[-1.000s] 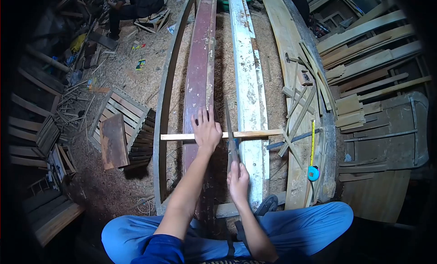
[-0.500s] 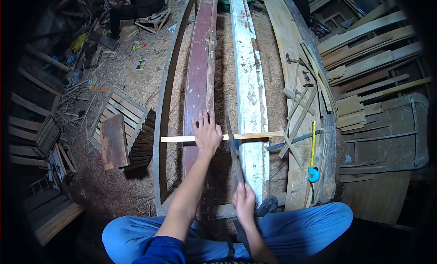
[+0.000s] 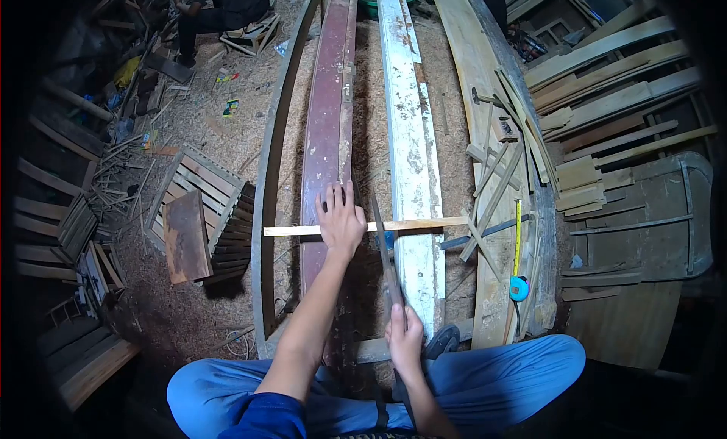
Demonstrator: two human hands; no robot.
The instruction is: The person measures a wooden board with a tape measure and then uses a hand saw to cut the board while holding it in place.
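Note:
My left hand [image 3: 342, 225] lies with fingers spread across a thin light wooden strip [image 3: 291, 231], pressing it down on the maroon beam [image 3: 322, 147]. The strip runs crosswise over this beam and the peeling white beam [image 3: 410, 162]. My right hand [image 3: 405, 337] is closed around the lower end of what looks like a handsaw [image 3: 388, 266], seen nearly edge-on. Its narrow blade points away from me and crosses the strip in the gap between the beams, just right of my left hand. The exact contact of blade and wood is too small to make out.
A pale plank [image 3: 492, 295] on the right carries loose sticks, a hammer [image 3: 488, 99] and a blue tape measure [image 3: 519, 288], its yellow tape extended. A slatted wooden crate [image 3: 219, 212] stands left of the frame rail [image 3: 263, 174]. A person [image 3: 227, 7] sits at the upper left.
The saw has drawn slightly back toward me, with its blade tilted a little differently. My left hand stays on the strip. The whole view has shifted slightly.

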